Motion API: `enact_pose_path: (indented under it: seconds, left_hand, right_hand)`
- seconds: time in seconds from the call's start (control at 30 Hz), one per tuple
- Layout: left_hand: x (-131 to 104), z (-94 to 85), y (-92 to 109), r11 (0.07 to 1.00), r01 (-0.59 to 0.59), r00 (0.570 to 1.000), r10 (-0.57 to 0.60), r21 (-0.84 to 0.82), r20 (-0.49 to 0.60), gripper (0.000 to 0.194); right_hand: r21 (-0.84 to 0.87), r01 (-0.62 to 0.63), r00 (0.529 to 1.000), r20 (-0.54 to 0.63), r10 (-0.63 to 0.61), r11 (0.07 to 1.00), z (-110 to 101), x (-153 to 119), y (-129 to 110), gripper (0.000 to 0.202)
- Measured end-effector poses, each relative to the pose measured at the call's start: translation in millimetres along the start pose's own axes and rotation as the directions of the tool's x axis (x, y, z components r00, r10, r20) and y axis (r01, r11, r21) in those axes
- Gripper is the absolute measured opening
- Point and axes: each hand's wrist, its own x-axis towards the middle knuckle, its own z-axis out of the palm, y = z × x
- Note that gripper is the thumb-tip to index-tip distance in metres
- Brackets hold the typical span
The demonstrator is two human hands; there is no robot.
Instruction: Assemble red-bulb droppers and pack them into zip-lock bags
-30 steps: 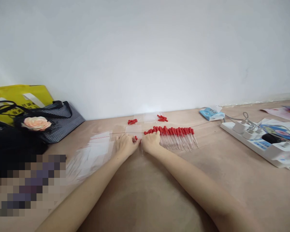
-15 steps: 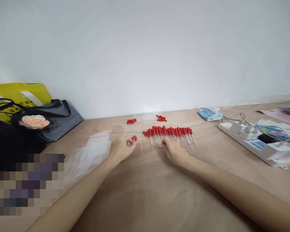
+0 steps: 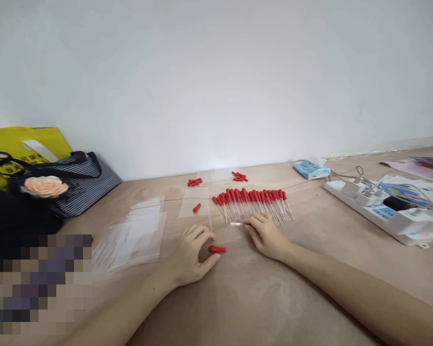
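Note:
My left hand (image 3: 195, 254) has its thumb and fingers apart around a small red rubber dropper bulb (image 3: 217, 249), which appears to lie on the table in the gap. My right hand (image 3: 265, 234) pinches a clear glass tube (image 3: 235, 223) that points left. Just beyond it lies a row of droppers (image 3: 252, 199), red bulbs away from me and clear tips towards me. Farther left, a single red bulb (image 3: 197, 207) rests on a clear plastic bag (image 3: 185, 204), with a thin glass tube (image 3: 210, 214) along the bag's right edge.
Clear zip bags (image 3: 140, 228) are spread on the left. Near the wall are two small groups of red bulbs (image 3: 194, 182) and a bag of clear tubes (image 3: 221, 177). Handbags (image 3: 90, 178) stand far left; a tissue pack (image 3: 311, 169) and a power strip (image 3: 371, 209) lie right.
My left hand has come nearer to me and opened around one bulb; another bulb now lies on the bag. My right hand has drawn a glass tube slightly towards me from the row.

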Motion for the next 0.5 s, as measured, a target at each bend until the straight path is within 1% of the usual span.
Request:
enact_pose_path:
  seconds: [0.07,0.17,0.23,0.3,0.4,0.5]
  left_hand:
    - [-0.9,3.8,-1.0,0.999,-0.039,0.999,0.039,0.003,-0.011,0.025]
    - [-1.7,10.0,-4.2,0.997,-0.083,0.995,0.083,0.003,-0.050,0.019]
    - [-1.5,12.4,-5.8,0.997,-0.081,0.995,0.080,-0.002,-0.065,0.018]
    - [-1.2,12.9,-6.1,0.999,-0.050,0.997,0.049,-0.008,-0.060,0.017]
    - [-1.2,12.3,-4.6,0.999,0.029,0.998,-0.030,-0.023,-0.051,0.016]
    - [-1.6,12.3,-3.4,0.997,0.071,0.997,-0.071,-0.026,-0.039,0.016]
  right_hand:
    - [0.006,0.006,1.000,-0.001,-0.006,1.000,-0.5,-0.4,-1.3,0.017]
    - [0.020,0.018,1.000,-0.012,-0.018,1.000,-0.5,-0.6,-1.8,0.015]
    - [0.027,0.035,0.999,-0.013,-0.035,0.999,-0.5,-1.0,-2.7,0.016]
    - [0.021,0.071,0.997,-0.003,-0.071,0.997,-0.5,-1.5,-4.9,0.019]
    - [0.010,0.141,0.990,0.024,-0.141,0.990,-0.2,-2.3,-9.7,0.024]
    - [0.038,0.174,0.984,0.041,-0.175,0.984,1.0,-2.1,-14.0,0.024]
